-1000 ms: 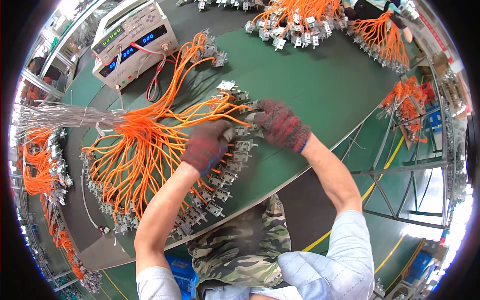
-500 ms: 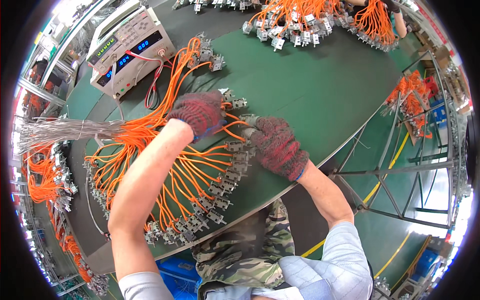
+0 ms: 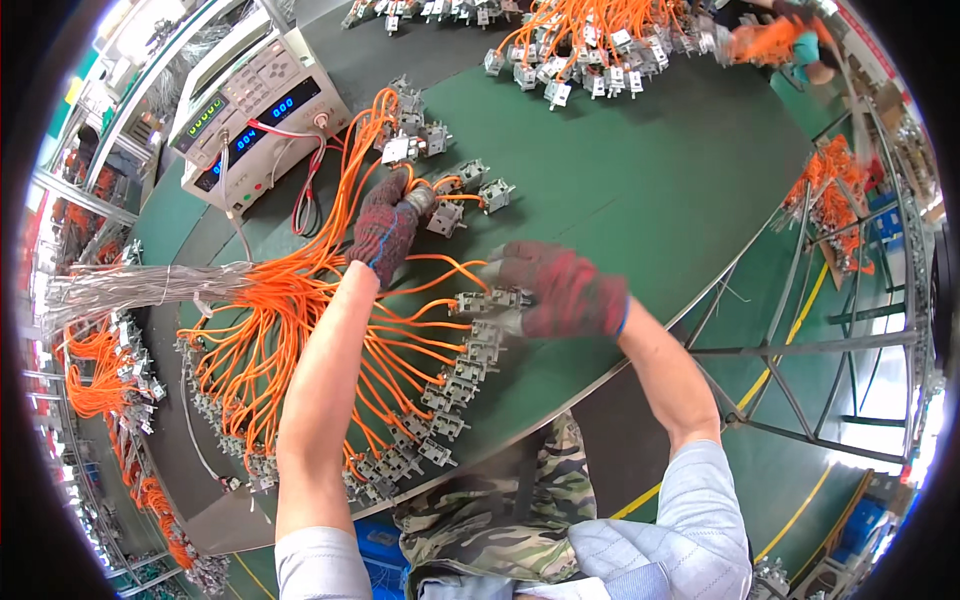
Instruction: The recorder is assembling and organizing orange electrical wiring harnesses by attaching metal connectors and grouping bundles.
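Note:
Both hands wear dark red knit gloves. My left hand (image 3: 388,222) reaches forward over the green table (image 3: 640,190) and grips a grey connector block (image 3: 424,200) on an orange wire. My right hand (image 3: 562,292) rests on the end of a curved row of grey connector blocks (image 3: 470,345), fingers closed on one of them. A fan of orange wires (image 3: 290,320) runs from these blocks to a bundle at the left. More loose blocks (image 3: 470,185) lie just beyond my left hand.
A white test instrument with blue displays (image 3: 255,105) stands at the back left, with red leads (image 3: 305,185) running from it. Another heap of orange-wired blocks (image 3: 590,50) lies at the far edge. More harnesses hang at the left (image 3: 95,370) and right (image 3: 835,190).
My left hand has moved forward from the wire fan to the loose blocks near the instrument. My right hand has shifted down and right along the row.

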`<act>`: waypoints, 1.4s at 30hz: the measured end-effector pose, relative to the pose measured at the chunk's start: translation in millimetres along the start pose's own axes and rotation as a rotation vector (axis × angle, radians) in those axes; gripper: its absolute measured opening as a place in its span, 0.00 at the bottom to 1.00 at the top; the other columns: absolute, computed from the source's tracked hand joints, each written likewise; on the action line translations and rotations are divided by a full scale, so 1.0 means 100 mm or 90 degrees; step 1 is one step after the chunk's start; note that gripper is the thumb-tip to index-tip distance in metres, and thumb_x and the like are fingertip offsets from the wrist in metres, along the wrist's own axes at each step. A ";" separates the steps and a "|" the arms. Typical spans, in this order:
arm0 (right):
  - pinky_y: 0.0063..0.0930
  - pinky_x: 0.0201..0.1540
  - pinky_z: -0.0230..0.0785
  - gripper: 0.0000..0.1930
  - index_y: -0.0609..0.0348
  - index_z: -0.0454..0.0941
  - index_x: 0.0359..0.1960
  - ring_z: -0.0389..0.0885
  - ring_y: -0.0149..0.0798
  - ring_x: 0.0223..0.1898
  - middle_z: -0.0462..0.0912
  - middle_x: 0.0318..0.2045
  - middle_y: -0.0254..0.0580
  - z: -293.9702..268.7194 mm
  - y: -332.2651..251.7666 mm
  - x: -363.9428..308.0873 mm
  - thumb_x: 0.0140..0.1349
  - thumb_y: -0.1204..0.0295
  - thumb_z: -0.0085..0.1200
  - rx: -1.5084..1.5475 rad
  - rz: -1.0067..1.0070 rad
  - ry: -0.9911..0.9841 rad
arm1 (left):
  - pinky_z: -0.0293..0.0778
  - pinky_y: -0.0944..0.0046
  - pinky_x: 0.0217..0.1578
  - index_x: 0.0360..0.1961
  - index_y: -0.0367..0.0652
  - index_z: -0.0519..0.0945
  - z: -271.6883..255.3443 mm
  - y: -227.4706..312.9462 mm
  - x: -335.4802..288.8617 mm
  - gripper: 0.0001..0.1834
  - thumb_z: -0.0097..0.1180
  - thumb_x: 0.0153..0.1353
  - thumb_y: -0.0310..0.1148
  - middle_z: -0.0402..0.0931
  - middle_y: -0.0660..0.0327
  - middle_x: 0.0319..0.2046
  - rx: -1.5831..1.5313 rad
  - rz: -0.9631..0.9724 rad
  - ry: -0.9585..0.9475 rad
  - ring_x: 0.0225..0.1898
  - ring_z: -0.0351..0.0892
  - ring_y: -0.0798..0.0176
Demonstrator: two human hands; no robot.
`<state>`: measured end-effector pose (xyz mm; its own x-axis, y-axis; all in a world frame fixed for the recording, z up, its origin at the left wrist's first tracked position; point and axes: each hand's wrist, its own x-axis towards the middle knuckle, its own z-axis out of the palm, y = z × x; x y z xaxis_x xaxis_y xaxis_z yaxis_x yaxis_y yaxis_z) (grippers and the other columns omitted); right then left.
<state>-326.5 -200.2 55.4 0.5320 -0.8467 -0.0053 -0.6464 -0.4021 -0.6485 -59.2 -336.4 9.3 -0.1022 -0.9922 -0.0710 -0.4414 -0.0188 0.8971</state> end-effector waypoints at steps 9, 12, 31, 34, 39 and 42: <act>0.48 0.77 0.61 0.40 0.50 0.69 0.76 0.66 0.54 0.77 0.73 0.72 0.57 -0.13 0.61 0.90 0.60 0.61 0.68 -0.211 -0.033 0.267 | 0.68 0.59 0.68 0.70 0.31 0.76 -0.13 0.26 -0.11 0.36 0.71 0.66 0.39 0.81 0.52 0.64 -0.067 -0.057 -0.129 0.65 0.77 0.57; 0.52 0.71 0.67 0.37 0.51 0.71 0.73 0.74 0.58 0.69 0.79 0.64 0.56 -0.14 0.61 1.19 0.59 0.65 0.65 -0.239 -0.036 0.144 | 0.74 0.62 0.58 0.61 0.36 0.83 -0.12 0.23 -0.15 0.25 0.68 0.66 0.37 0.85 0.61 0.52 -0.126 -0.019 -0.152 0.52 0.80 0.64; 0.40 0.65 0.77 0.37 0.52 0.75 0.72 0.86 0.48 0.60 0.84 0.64 0.49 -0.49 0.46 0.85 0.59 0.66 0.72 0.196 0.100 0.039 | 0.80 0.60 0.55 0.55 0.37 0.87 -0.21 0.17 -0.25 0.20 0.68 0.62 0.31 0.88 0.63 0.45 -0.301 -0.062 -0.267 0.48 0.85 0.66; 0.41 0.63 0.78 0.33 0.48 0.78 0.70 0.87 0.50 0.58 0.85 0.62 0.47 -0.30 0.57 1.09 0.60 0.70 0.70 -0.036 -0.051 0.164 | 0.80 0.60 0.56 0.53 0.37 0.88 -0.19 0.18 -0.26 0.19 0.69 0.61 0.31 0.88 0.61 0.46 -0.298 -0.057 -0.246 0.48 0.85 0.65; 0.45 0.58 0.79 0.24 0.50 0.85 0.60 0.88 0.55 0.53 0.90 0.50 0.48 -0.16 0.55 1.32 0.62 0.62 0.69 -0.051 0.004 0.049 | 0.80 0.62 0.52 0.55 0.35 0.87 -0.21 0.10 -0.25 0.18 0.69 0.66 0.31 0.88 0.61 0.46 -0.321 -0.054 -0.268 0.46 0.85 0.67; 0.50 0.50 0.81 0.22 0.49 0.87 0.56 0.89 0.58 0.47 0.90 0.43 0.51 -0.29 0.40 1.17 0.63 0.56 0.64 -0.215 0.005 0.031 | 0.81 0.62 0.50 0.53 0.35 0.87 -0.17 0.17 -0.29 0.16 0.69 0.68 0.32 0.88 0.61 0.45 -0.359 -0.082 -0.256 0.45 0.85 0.66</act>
<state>-306.5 -325.4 51.1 0.5046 -0.8627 0.0324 -0.7993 -0.4811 -0.3601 -48.8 -309.9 34.4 -0.4499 -0.8575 -0.2495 0.0469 -0.3016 0.9523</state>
